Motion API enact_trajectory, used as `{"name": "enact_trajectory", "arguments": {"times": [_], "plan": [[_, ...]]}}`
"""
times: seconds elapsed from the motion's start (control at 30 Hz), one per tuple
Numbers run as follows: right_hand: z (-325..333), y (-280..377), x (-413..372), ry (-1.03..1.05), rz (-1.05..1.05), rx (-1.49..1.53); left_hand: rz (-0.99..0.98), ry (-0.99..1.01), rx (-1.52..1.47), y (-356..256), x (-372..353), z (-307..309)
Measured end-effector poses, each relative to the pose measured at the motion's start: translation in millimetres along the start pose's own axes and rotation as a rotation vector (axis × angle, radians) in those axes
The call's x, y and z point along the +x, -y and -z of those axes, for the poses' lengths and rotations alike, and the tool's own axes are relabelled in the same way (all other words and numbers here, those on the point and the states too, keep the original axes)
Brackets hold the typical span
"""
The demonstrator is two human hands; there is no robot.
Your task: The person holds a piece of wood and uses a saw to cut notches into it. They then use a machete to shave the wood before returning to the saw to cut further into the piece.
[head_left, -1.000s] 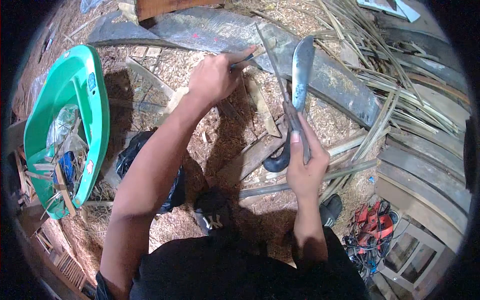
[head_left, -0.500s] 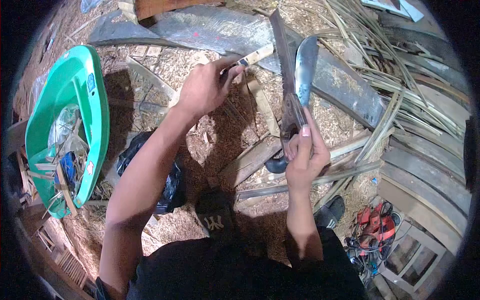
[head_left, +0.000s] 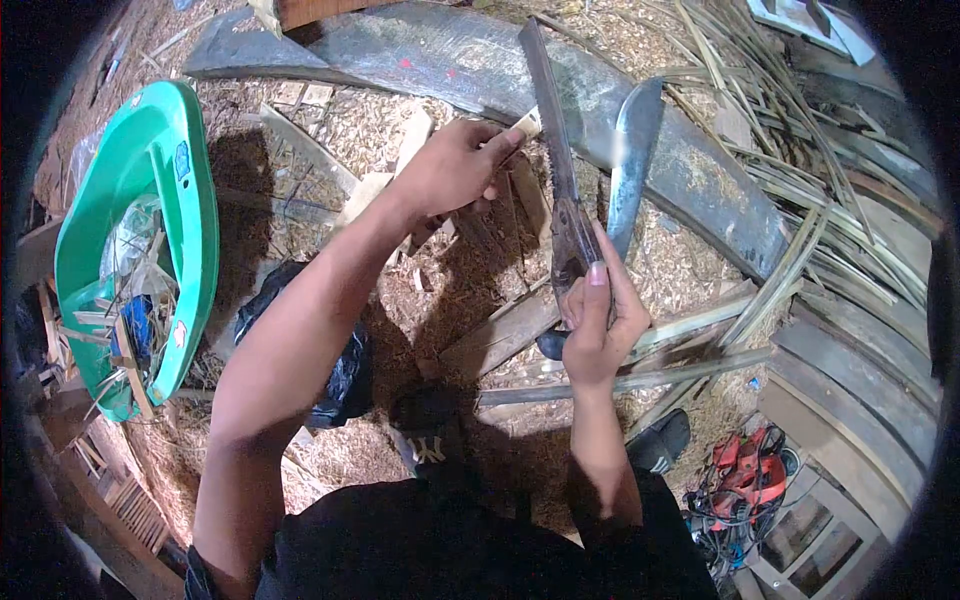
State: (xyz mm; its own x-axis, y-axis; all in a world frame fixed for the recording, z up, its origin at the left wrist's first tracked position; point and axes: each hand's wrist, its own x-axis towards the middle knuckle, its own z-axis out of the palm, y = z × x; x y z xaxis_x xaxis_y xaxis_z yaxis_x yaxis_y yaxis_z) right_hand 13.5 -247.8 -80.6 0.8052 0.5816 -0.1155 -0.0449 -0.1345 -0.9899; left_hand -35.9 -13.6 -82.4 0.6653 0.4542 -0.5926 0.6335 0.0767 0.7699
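Observation:
My right hand (head_left: 605, 335) is closed round the dark wooden handle of a handsaw (head_left: 560, 140), whose blade points up and away with its teeth to the left. My left hand (head_left: 450, 172) pinches a short pale strip (head_left: 528, 123) with its end right at the toothed edge. The rest of the strip is hidden by the fingers, and I cannot tell its kind. Behind the saw, a broad-bladed machete (head_left: 632, 150) lies across a grey plank (head_left: 700, 185). A black curved handle (head_left: 552, 346) shows below the saw grip.
A green plastic tub (head_left: 205, 220) holding scraps and plastic stands at left. A black plastic bag (head_left: 345, 370) sits under my left forearm. Thin wood strips (head_left: 780, 180) are heaped at right, near boards (head_left: 850, 370) and a red power tool (head_left: 750, 470). Shavings cover the ground.
The saw has shifted left and tilted slightly. My left hand has moved right and down, bringing the pale strip's end to the teeth; less of the strip shows.

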Motion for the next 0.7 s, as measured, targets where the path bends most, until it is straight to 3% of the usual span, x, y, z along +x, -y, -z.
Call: {"name": "enact_trajectory", "arguments": {"times": [0.1, 0.2, 0.27, 0.47, 0.6, 0.67, 0.7], "plan": [[0.6, -0.7, 1.3, -0.006, 0.049, -0.035, 0.041, 0.042, -0.057, -3.8, 2.5, -1.6], [7.9, -0.2, 0.9, 0.039, -0.032, -0.122, -0.084, -0.113, 0.096, 5.7, 12.9, -2.3], [10.4, -9.1, 2.7, 0.035, 0.117, -0.281, -0.125, -0.089, 0.183, 10.6, 19.1, 0.6], [0.3, 4.4, 5.6, 0.028, 0.129, -0.293, -0.11, -0.129, 0.249, 1.5, 12.6, -4.5], [-13.7, 29.0, 18.5, 0.027, 0.015, -0.242, -0.145, -0.171, 0.247, 6.6, 12.3, -7.8], [-11.8, 21.9, 13.6, 0.064, -0.069, -0.274, -0.013, -0.086, 0.226, -6.2, 8.3, -1.9], [-11.3, -7.5, 9.3, -0.011, 0.253, -0.261, -0.013, -0.095, 0.226, -5.9, 9.3, -1.1]]}}
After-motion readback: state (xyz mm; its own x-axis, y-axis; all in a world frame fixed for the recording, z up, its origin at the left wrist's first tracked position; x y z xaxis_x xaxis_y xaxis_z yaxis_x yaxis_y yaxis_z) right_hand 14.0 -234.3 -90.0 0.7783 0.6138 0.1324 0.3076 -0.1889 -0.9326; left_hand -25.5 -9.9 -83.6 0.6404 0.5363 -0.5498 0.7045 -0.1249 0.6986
